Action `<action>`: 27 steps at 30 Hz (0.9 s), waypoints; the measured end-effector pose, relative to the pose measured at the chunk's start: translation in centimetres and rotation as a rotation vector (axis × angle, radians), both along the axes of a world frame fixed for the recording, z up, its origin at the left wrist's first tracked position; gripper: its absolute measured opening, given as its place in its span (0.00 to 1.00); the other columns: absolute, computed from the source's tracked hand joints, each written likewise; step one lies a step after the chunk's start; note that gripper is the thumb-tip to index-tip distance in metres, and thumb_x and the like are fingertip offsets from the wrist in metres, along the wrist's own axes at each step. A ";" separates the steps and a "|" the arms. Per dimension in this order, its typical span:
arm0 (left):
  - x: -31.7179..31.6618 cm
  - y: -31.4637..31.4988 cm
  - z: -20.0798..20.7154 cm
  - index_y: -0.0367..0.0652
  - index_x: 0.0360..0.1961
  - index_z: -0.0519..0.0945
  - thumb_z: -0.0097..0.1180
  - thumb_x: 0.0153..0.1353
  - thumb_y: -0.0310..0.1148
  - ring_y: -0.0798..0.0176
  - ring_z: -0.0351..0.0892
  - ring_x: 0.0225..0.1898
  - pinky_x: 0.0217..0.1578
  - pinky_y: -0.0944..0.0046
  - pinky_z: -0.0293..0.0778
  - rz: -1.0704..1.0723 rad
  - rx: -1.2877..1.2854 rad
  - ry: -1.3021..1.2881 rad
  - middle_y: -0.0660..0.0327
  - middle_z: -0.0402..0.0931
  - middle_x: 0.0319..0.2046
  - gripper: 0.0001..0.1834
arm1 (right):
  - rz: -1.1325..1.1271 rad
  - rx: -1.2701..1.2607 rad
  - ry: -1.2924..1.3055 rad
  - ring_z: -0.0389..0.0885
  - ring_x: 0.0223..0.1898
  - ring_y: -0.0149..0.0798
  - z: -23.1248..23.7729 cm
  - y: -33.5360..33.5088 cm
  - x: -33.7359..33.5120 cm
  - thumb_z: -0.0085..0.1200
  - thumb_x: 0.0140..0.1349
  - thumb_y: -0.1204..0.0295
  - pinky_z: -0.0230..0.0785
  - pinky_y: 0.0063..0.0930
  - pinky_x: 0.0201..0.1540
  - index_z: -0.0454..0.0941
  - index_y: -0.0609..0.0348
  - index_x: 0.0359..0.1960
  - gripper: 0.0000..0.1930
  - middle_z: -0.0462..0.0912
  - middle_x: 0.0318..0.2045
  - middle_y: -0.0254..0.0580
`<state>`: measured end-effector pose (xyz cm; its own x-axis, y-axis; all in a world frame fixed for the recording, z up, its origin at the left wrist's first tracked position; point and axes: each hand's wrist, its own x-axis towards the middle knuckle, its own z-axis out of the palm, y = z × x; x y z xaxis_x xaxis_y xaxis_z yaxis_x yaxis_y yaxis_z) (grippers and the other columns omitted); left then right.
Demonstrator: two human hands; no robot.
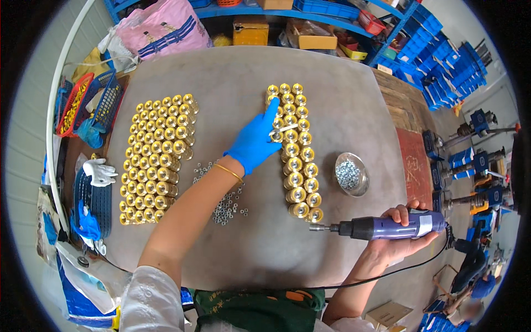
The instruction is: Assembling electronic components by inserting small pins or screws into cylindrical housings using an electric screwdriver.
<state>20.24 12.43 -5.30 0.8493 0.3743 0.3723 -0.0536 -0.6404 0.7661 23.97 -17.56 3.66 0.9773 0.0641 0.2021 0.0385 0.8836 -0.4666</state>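
Note:
My left hand (pixel 254 138), in a blue glove, reaches over the narrow block of brass fittings (pixel 295 166) standing upright on the table. Its index finger lies along the fittings. A thin pale stick (pixel 286 128) juts from between its fingers across them; its far end rests near a fitting, and I cannot make out its kind. My bare right hand (pixel 406 229) is wrapped round a purple electric screwdriver (pixel 381 227). The driver lies level, its socket bit pointing left, just below the nearest fittings. A metal bowl of small nuts (pixel 350 174) sits right of the block.
A wider block of brass fittings (pixel 149 160) stands on the left of the grey table (pixel 243 72). Loose nuts (pixel 224 210) lie scattered under my left forearm. Baskets (pixel 105 102) and a white glove (pixel 99 172) are at the left edge. The driver's black cable (pixel 381 278) runs along the near side.

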 end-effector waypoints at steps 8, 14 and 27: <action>-0.7 1.5 2.5 0.48 0.44 0.77 0.50 0.57 0.38 0.64 0.74 0.27 0.30 0.63 0.69 -0.065 -0.065 0.255 0.55 0.75 0.25 0.14 | 0.018 -0.034 0.022 0.67 0.20 0.30 -0.2 0.6 -0.6 0.46 0.56 0.48 0.65 0.21 0.23 0.65 0.61 0.42 0.27 0.73 0.36 0.43; -7.8 4.0 0.5 0.41 0.34 0.78 0.55 0.53 0.36 0.62 0.74 0.26 0.30 0.64 0.70 0.213 0.005 0.404 0.54 0.74 0.25 0.11 | 0.012 -0.059 0.076 0.66 0.19 0.30 -0.5 0.8 -1.0 0.45 0.55 0.46 0.63 0.21 0.22 0.66 0.59 0.42 0.27 0.72 0.36 0.41; -11.4 4.2 -3.0 0.45 0.26 0.78 0.58 0.46 0.36 0.53 0.70 0.29 0.31 0.58 0.68 0.142 0.201 0.321 0.56 0.70 0.24 0.08 | 0.183 -0.024 0.030 0.67 0.21 0.30 -0.5 1.3 -2.5 0.50 0.53 0.49 0.65 0.22 0.26 0.67 0.61 0.41 0.27 0.72 0.35 0.42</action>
